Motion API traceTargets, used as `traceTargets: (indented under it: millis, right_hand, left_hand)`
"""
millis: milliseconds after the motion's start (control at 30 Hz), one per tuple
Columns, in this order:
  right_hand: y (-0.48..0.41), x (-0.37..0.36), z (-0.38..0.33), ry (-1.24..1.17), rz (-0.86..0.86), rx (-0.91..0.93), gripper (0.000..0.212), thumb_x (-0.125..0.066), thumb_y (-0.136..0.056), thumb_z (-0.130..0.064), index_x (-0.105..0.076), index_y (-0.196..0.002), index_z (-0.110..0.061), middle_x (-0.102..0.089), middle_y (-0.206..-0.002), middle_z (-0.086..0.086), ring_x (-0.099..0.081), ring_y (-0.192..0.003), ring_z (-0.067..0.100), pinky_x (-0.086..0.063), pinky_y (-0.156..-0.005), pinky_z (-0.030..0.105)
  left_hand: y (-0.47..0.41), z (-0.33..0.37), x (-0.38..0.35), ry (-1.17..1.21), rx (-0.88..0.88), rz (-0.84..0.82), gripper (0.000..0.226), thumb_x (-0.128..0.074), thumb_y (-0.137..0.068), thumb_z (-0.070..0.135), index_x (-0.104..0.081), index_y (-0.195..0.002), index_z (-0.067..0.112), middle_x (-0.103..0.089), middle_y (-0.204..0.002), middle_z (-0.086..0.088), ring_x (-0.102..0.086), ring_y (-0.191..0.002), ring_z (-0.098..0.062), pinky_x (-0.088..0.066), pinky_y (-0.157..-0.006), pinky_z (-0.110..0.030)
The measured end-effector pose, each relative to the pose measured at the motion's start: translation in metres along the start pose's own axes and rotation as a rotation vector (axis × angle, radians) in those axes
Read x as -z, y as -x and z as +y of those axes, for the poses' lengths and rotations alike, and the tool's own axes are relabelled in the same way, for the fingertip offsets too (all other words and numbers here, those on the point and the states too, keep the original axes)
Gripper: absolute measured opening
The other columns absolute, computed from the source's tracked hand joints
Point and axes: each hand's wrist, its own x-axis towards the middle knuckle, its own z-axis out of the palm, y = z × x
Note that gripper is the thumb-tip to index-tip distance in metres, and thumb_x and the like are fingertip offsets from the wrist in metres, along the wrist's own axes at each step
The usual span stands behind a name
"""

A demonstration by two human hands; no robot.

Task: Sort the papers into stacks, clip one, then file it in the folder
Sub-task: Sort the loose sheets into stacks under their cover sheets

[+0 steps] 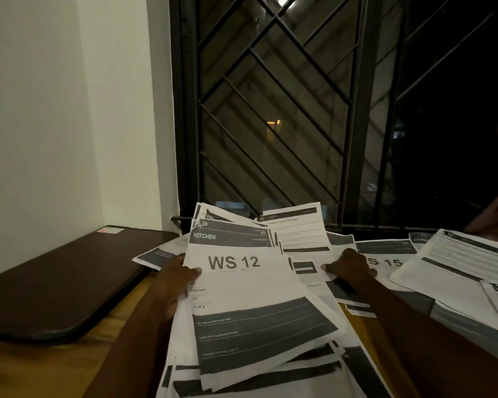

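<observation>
Grips: two are recorded, the left grip (173, 280) and the right grip (350, 267).
Held bundle (256, 334): one is recorded; its sheets are fanned and their number cannot be established.
Sheets headed "WS" in large type: two are counted, the WS 12 sheet (233, 262) and the WS 15 sheet (385, 261).
Pages of small text: two are made out, the back page (296, 231) and the right page (457, 259).
Loose papers (339, 288): many are noted on the desk, overlapped; no exact count can be given.
Dark flat case (55, 282): one is recorded.
Desk (121, 326): one is recorded.
Barred window (270, 110): one is recorded.
</observation>
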Motion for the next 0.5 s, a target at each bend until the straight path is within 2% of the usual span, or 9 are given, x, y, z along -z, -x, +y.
traceTargets:
  millis: [100,200,233,267,333,367,433,500]
  right_hand:
    - [0.007,0.006,0.004,-0.292,0.158,0.036,0.042,-0.065,-0.088,-0.018,-0.053,-0.126,-0.007,-0.055,-0.128,0.017,-0.049,-0.121,0.033,-0.035,-0.104,0.046]
    - [0.021,0.034,0.01,-0.584,0.396,0.186,0.026,-0.06,-0.089,-0.008,-0.062,-0.115,-0.002,-0.065,-0.107,0.02,-0.061,-0.103,0.035,-0.047,-0.088,0.041]
    - [0.026,0.05,0.01,-0.666,0.472,0.197,0.022,-0.059,-0.09,-0.008,-0.063,-0.112,-0.003,-0.066,-0.1,0.018,-0.063,-0.097,0.034,-0.05,-0.084,0.04]
    - [0.032,0.067,0.009,-0.753,0.549,0.187,0.02,-0.059,-0.091,-0.01,-0.064,-0.11,-0.006,-0.065,-0.094,0.016,-0.064,-0.093,0.032,-0.053,-0.082,0.041]
    - [0.041,0.099,0.006,-0.915,0.658,0.152,0.022,-0.059,-0.091,-0.015,-0.064,-0.112,-0.012,-0.064,-0.091,0.01,-0.064,-0.088,0.029,-0.054,-0.081,0.043]
    - [0.047,0.108,0.005,-0.956,0.659,0.145,0.025,-0.059,-0.092,-0.018,-0.063,-0.116,-0.014,-0.064,-0.093,0.009,-0.063,-0.087,0.026,-0.054,-0.082,0.042]
    - [0.066,0.113,0.003,-1.015,0.513,0.155,0.032,-0.059,-0.092,-0.019,-0.059,-0.123,-0.012,-0.064,-0.1,0.012,-0.061,-0.083,0.022,-0.054,-0.081,0.041]
    - [0.095,0.097,0.004,-1.091,0.229,0.164,0.031,-0.059,-0.092,-0.017,-0.056,-0.123,-0.009,-0.065,-0.108,0.017,-0.063,-0.088,0.025,-0.056,-0.082,0.043]
  left_hand:
    - [-0.008,-0.01,0.012,0.101,0.012,0.045,0.022,-0.057,-0.096,0.004,-0.061,-0.117,0.001,-0.067,-0.105,-0.028,-0.059,-0.095,-0.043,-0.044,-0.087,-0.052]
    - [-0.006,-0.011,0.014,0.295,0.054,0.03,0.029,-0.05,-0.1,0.005,-0.055,-0.127,-0.003,-0.065,-0.108,-0.024,-0.06,-0.098,-0.041,-0.047,-0.096,-0.052]
    - [-0.005,-0.01,0.013,0.343,0.054,0.018,0.031,-0.046,-0.101,0.006,-0.052,-0.13,-0.004,-0.066,-0.103,-0.023,-0.063,-0.091,-0.038,-0.052,-0.09,-0.049]
    - [-0.002,-0.008,0.01,0.401,0.048,-0.009,0.03,-0.043,-0.103,0.007,-0.052,-0.129,-0.005,-0.07,-0.092,-0.019,-0.068,-0.081,-0.033,-0.058,-0.077,-0.041]
    - [0.004,-0.003,0.004,0.514,0.037,-0.106,0.022,-0.041,-0.102,0.007,-0.055,-0.118,0.002,-0.075,-0.074,-0.009,-0.073,-0.063,-0.021,-0.058,-0.05,-0.029]
    - [0.01,0.001,0.0,0.555,0.035,-0.155,0.019,-0.05,-0.098,0.007,-0.056,-0.115,0.004,-0.076,-0.073,-0.007,-0.073,-0.061,-0.019,-0.057,-0.046,-0.028]
    - [0.016,0.007,-0.006,0.604,0.053,-0.216,0.041,-0.073,-0.08,0.009,-0.059,-0.119,0.004,-0.077,-0.086,-0.012,-0.075,-0.069,-0.024,-0.06,-0.051,-0.035]
    - [0.018,0.008,-0.01,0.617,0.073,-0.226,0.043,-0.061,-0.088,0.011,-0.058,-0.131,0.006,-0.073,-0.109,-0.017,-0.074,-0.083,-0.03,-0.062,-0.063,-0.046]
